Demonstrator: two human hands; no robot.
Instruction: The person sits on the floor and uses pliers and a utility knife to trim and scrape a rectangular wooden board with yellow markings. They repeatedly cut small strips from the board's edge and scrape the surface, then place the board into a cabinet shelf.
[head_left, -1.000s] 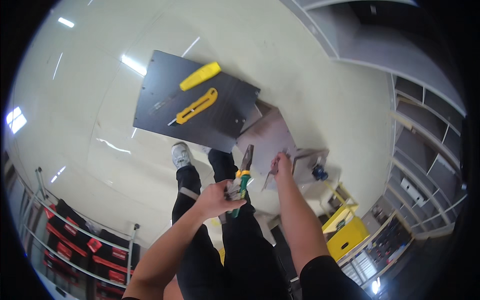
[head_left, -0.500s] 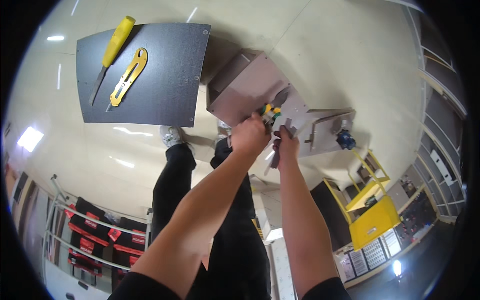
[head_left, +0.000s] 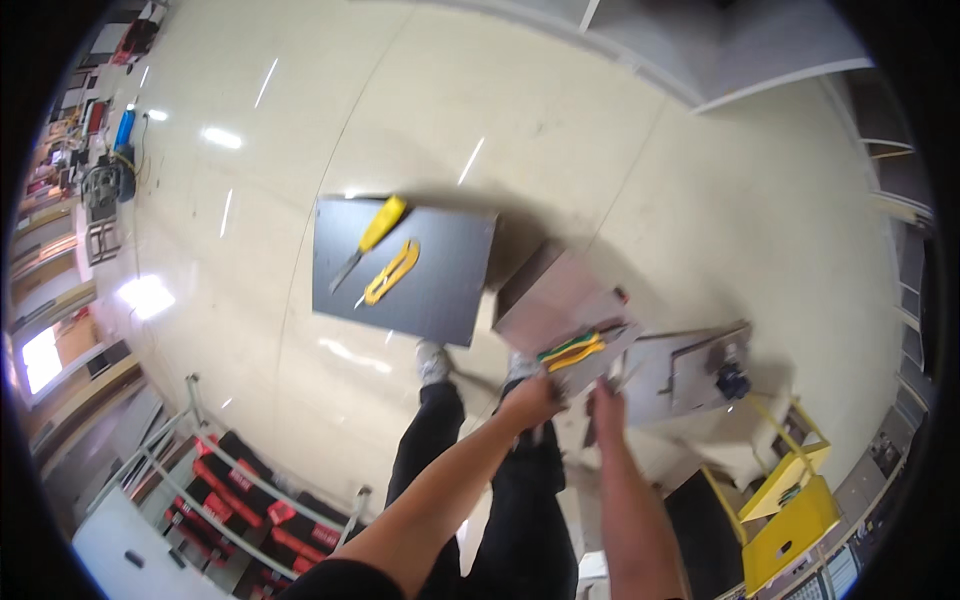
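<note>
My left hand [head_left: 532, 402] is closed at the near edge of a brownish-grey box [head_left: 545, 300]. A small dark shape shows at its fingertips, too blurred to name. Just right of it, my right hand [head_left: 607, 410] is closed around a narrow dark flat strip [head_left: 590, 432] that hangs below the fingers. On the box top, beyond my left hand, lie yellow-and-green handled tools [head_left: 572, 350]; blur hides their exact kind. To the left, a dark grey box top [head_left: 440, 285] carries a yellow-handled flat-bladed tool [head_left: 382, 222] and a yellow utility knife [head_left: 392, 273].
Grey panels [head_left: 655, 380] stand right of my hands with a dark blue object [head_left: 733, 380] on them. A yellow-framed cart [head_left: 790, 535] is at lower right. A metal-railed rack with black-and-red bags [head_left: 235, 470] is at lower left. Shelving [head_left: 700, 60] runs along the far right.
The view has shifted, so the boxes and hands appear lower and further right. My left hand now sits nearer than the yellow-and-green tools, which show more fully. Both hands stay closed.
</note>
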